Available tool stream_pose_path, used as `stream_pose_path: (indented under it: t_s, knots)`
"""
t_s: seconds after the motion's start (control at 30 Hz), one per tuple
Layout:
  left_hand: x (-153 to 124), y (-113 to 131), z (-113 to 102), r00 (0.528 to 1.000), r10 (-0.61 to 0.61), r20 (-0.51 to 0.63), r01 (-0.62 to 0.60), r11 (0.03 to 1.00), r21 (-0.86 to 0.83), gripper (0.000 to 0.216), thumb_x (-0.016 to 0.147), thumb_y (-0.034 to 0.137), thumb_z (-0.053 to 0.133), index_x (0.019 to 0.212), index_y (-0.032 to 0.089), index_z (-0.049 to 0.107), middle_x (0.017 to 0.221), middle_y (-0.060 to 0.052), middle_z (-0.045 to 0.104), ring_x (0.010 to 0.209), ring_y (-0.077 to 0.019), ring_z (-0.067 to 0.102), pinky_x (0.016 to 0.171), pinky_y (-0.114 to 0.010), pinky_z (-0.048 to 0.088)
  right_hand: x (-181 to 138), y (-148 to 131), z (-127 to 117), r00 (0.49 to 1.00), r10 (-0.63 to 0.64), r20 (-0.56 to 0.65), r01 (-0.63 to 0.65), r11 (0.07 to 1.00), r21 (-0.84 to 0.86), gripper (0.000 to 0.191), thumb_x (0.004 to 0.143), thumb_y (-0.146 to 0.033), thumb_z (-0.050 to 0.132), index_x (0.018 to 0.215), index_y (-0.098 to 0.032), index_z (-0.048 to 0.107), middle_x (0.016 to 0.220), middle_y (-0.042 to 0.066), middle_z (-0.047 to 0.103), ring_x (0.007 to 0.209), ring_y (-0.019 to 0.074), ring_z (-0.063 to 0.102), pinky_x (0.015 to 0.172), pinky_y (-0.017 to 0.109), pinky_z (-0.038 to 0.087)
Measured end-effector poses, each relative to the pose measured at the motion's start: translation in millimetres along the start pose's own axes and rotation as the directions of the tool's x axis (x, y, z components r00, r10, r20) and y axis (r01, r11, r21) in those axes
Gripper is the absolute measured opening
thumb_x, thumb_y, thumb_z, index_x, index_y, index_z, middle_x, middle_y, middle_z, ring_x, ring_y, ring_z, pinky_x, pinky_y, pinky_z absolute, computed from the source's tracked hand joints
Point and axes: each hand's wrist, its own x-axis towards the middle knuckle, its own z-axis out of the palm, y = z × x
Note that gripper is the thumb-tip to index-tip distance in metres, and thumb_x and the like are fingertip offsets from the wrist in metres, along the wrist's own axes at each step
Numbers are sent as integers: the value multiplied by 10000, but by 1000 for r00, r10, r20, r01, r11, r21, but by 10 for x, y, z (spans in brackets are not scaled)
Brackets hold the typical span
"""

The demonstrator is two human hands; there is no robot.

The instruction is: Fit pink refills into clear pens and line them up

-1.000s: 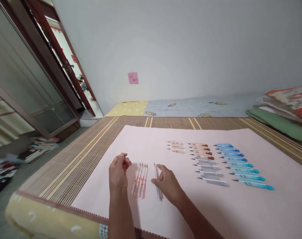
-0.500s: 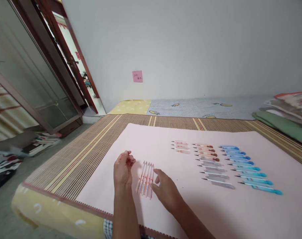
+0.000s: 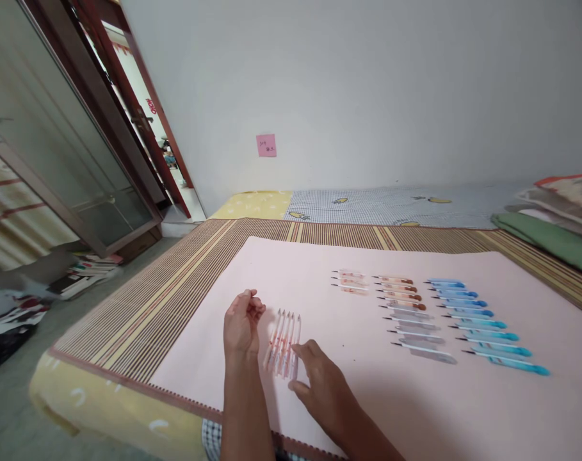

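Observation:
Several slim clear pens (image 3: 280,346) with red and pink markings lie side by side on the pale pink sheet (image 3: 291,269), dark tips pointing away from me. My right hand (image 3: 326,384) is at their right side, thumb and index finger apart, fingertips at the lower half of the rightmost pen. That pen's tip stands a little off from the others. Left of the row, my left hand (image 3: 242,320) is raised with its fingers curled and thumb against them; whether anything is inside is hidden.
Further right lie rows of pens: pale orange pens (image 3: 351,282), brown-ended pens (image 3: 401,288), grey pens (image 3: 415,330) and blue pens (image 3: 483,314). A striped mat (image 3: 175,288) lies beneath the sheet. Folded cloths (image 3: 554,234) sit at the right, and a pink note (image 3: 266,145) is on the wall.
My right hand has slid down along the pens and its thumb and finger have spread. The rightmost pen has shifted slightly away from the others. My left hand is nearly still.

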Motion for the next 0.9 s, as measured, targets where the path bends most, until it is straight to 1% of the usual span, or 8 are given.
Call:
stream_pose_path:
  t_s: [0.13, 0.27, 0.53, 0.7, 0.9]
  knots:
    - [-4, -7, 9, 1000, -6, 1, 6, 1000, -7, 426, 563, 444, 898, 782, 143, 691, 584, 25, 613, 562, -104, 546, 621, -250, 465, 1, 3, 19, 1000, -16, -11, 16, 1000, 2, 475, 748, -91, 581, 1204, -219, 613, 1111, 72, 615, 1068, 254, 605, 940, 353, 493]
    - [-12, -9, 25, 1000, -18, 11, 18, 1000, -6, 435, 550, 438, 908, 783, 143, 688, 585, 27, 615, 567, -103, 544, 623, -244, 465, -11, 32, 50, 999, -33, -14, 33, 999, 8, 478, 747, -90, 601, 1207, -223, 602, 1136, 69, 619, 1095, 254, 596, 964, 350, 481]
    - [-13, -14, 26, 1000, -18, 1, 18, 1000, -8, 426, 556, 436, 901, 783, 143, 690, 573, 28, 607, 560, -106, 540, 623, -250, 467, 9, 68, 73, 996, -59, -69, 61, 998, 21, 384, 753, -85, 631, 1102, -242, 604, 1111, 52, 622, 1062, 250, 610, 935, 349, 500]
    - [-3, -25, 12, 1000, -24, 5, 24, 1000, -9, 421, 556, 429, 901, 784, 144, 690, 579, 28, 609, 566, -107, 544, 628, -253, 471, -13, 129, 89, 992, -71, -108, 74, 997, 17, 405, 742, -64, 649, 1100, -244, 590, 1128, 50, 639, 1081, 252, 608, 953, 356, 496]
    - [-7, -32, 31, 999, -33, 4, 33, 999, -15, 428, 540, 427, 911, 773, 144, 691, 577, 28, 609, 565, -106, 543, 621, -250, 469, -20, 110, 94, 992, -62, -109, 61, 998, -7, 360, 750, -71, 671, 1054, -247, 592, 1069, 49, 668, 1040, 262, 625, 918, 370, 503]
